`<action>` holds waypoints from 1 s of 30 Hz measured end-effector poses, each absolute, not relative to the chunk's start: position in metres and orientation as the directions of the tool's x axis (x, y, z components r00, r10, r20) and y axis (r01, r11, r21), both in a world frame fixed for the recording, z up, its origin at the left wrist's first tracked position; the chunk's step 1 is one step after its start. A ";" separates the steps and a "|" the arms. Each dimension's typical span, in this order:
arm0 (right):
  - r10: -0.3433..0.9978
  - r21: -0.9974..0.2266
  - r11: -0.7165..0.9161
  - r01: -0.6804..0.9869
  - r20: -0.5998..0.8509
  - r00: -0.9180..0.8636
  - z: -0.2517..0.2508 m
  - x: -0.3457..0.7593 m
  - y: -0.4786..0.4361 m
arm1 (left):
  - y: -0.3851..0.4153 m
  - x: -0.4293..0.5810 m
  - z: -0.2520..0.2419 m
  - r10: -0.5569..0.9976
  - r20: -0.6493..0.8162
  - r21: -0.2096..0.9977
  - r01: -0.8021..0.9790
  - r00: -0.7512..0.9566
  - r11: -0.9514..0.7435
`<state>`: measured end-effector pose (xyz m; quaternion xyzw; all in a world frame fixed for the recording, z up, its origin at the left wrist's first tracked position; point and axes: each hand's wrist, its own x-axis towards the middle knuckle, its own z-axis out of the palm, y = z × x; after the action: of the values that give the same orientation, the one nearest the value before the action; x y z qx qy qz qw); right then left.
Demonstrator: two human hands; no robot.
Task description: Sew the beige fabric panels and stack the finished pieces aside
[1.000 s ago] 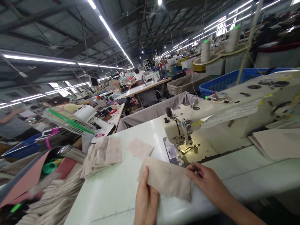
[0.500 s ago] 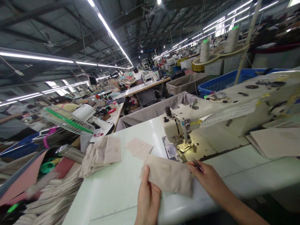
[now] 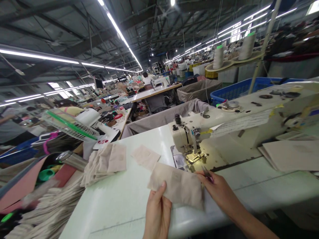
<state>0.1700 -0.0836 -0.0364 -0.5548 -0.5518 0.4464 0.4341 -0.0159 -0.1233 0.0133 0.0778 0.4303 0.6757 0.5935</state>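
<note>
- Since the earlier frame: left thumb has slid rightward, further in over the cloth (image 3: 183, 189); the cloth's left end now sticks out past it. Right hand is about where it was.
- Left grip: left hand (image 3: 158, 209) pinches the cloth near its lower left, thumb on the face toward us.
- Right grip: right hand (image 3: 218, 189) is closed round a small pointed tool (image 3: 207, 174); fingertips meet the cloth's upper right corner. Can't tell if they pinch it too.
- Cloth is between the hands, at the near side of the sewing machine (image 3: 185, 136), over the desk (image 3: 119, 202). Can't tell if its lower edge touches down.
- Key relation: long axis runs crosswise, dipping to the right. Presser foot (image 3: 195, 157) lies just beyond the cloth's upper right; right hand is nearer to it.
- Small square patch (image 3: 176, 176) faces up, left of the right fingertips.
</note>
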 end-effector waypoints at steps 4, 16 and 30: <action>1.000 -0.973 0.000 0.229 -0.002 -0.005 -0.038 0.170 -0.084 | -0.123 -0.018 0.013 0.868 -0.407 0.673 -0.735 -0.284 0.075; 1.000 -0.943 0.008 0.332 0.010 0.004 -0.043 0.180 -0.090 | -0.105 -0.046 0.004 0.842 -0.449 0.714 -0.686 -0.298 0.138; 0.999 -0.950 0.023 0.312 0.034 0.029 -0.051 0.184 -0.094 | -0.084 -0.096 0.000 0.887 -0.384 0.679 -0.729 -0.257 0.083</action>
<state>0.1840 -0.0942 -0.0507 -0.5738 -0.5711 0.3991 0.4305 -0.0958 -0.0839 0.0003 0.0932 0.4225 0.6707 0.6025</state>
